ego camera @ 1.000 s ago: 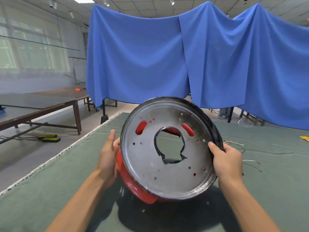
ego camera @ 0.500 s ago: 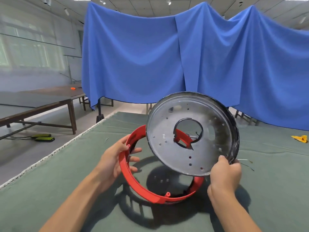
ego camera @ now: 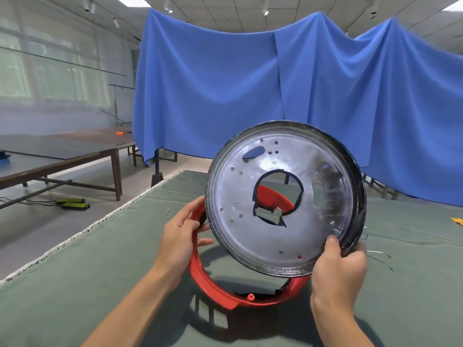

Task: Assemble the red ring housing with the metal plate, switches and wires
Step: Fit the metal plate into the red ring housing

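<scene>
**Lining the plate up with the ring**

My right hand (ego camera: 337, 266) pinches the metal plate (ego camera: 283, 199) at its near right rim, raised and tilted, face toward me. My left hand (ego camera: 180, 236) grips the red ring (ego camera: 213, 286), propped on the green table (ego camera: 75, 284). I'd level the plate, match holes, then lower evenly.

metal plate (ego camera: 270, 236): round, holed, tilted, raised | red ring housing (ego camera: 213, 286): tilted behind it

A large workroom: long tables (ego camera: 57, 156), blue backdrop cloth (ego camera: 250, 91), tiled ceiling lights (ego camera: 130, 0).
</scene>
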`<state>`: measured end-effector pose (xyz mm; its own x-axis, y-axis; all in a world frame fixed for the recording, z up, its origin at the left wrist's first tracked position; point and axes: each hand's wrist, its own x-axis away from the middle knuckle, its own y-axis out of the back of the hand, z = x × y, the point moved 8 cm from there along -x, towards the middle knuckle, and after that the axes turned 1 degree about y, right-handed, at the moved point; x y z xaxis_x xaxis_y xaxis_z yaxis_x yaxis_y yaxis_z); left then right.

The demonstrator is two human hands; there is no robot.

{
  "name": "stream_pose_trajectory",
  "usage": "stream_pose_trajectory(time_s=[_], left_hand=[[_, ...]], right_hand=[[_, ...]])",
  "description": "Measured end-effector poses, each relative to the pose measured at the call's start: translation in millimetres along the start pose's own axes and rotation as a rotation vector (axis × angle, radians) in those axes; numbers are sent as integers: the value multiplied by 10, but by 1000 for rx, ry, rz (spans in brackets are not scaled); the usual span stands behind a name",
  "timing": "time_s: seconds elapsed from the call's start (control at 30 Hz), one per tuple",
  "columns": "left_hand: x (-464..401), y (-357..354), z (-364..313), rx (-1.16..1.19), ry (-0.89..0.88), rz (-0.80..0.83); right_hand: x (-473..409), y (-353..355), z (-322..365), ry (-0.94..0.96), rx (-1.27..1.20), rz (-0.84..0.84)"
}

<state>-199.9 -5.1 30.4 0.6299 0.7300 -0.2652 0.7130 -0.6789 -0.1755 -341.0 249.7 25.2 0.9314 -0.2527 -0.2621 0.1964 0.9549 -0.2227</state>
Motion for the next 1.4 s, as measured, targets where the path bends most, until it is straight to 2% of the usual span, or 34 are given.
stream_pose_trajectory(time_s=[0.27,0.37,0.47,0.57,0.73,0.87,1.0,1.17,1.4], left_hand=[[76,-24,-107,-35,-166,-12],[101,-23,-120,-128,-189,-1],[93,47,-164,-261,-219,-65],[27,143,-201,-282,-205,-105],[-67,144,-176,-325,-202,25],[-51,98,-174,-204,-169,37],[-28,106,-166,-112,-149,2],[-99,187,79,52,61,-81],[-98,198,86,29,69,-103]], right_hand=[[7,-37,-176,-98,-22,10],[8,-93,-252,-203,-60,95],[-72,-147,-273,-298,-33,245],[-258,-108,-165,-237,120,370],[-446,-19,-93,-91,223,409],[-408,-56,-129,53,306,343],[-401,-22,-191,70,296,242],[-416,18,-341,-105,200,209],[-400,-16,-417,-211,93,226]])
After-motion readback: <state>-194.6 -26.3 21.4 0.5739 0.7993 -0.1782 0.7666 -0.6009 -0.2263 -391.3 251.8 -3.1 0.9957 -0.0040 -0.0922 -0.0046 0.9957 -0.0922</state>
